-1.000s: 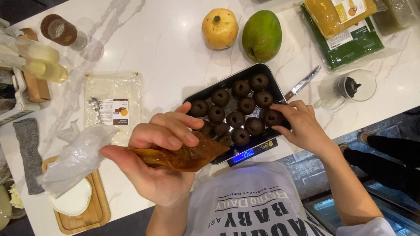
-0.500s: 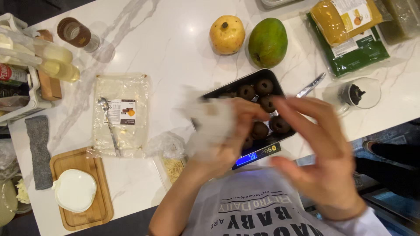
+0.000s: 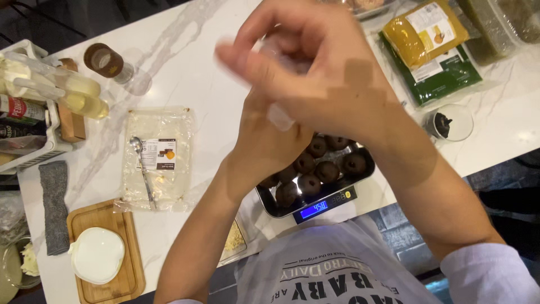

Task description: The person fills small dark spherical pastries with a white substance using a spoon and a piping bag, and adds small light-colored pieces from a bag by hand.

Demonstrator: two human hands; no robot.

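Both my hands are raised close to the camera and blurred. My right hand (image 3: 315, 73) is folded over the fingers of my left hand (image 3: 270, 146) and pinches a piece of thin clear plastic (image 3: 279, 117) between them. My left fingers are hidden behind the right hand. Below the hands a black tray (image 3: 364, 168) of dark round balls (image 3: 306, 163) rests on a digital scale (image 3: 329, 204) with a lit blue display, at the counter's near edge.
A clear labelled bag (image 3: 160, 129) with a spoon (image 3: 140, 163) lies at left. A wooden board (image 3: 112, 281) carries a white round lid (image 3: 97, 254), beside a grey cloth (image 3: 55, 205). A brown-lidded jar (image 3: 104, 61), bottle rack (image 3: 34, 107), green and yellow packets (image 3: 433, 50) and a small glass bowl (image 3: 447, 123) ring the white counter.
My left hand let go of the brown packet, and both hands rose from the tray toward the camera and came together. The view shifted, so the fruit is out of sight.
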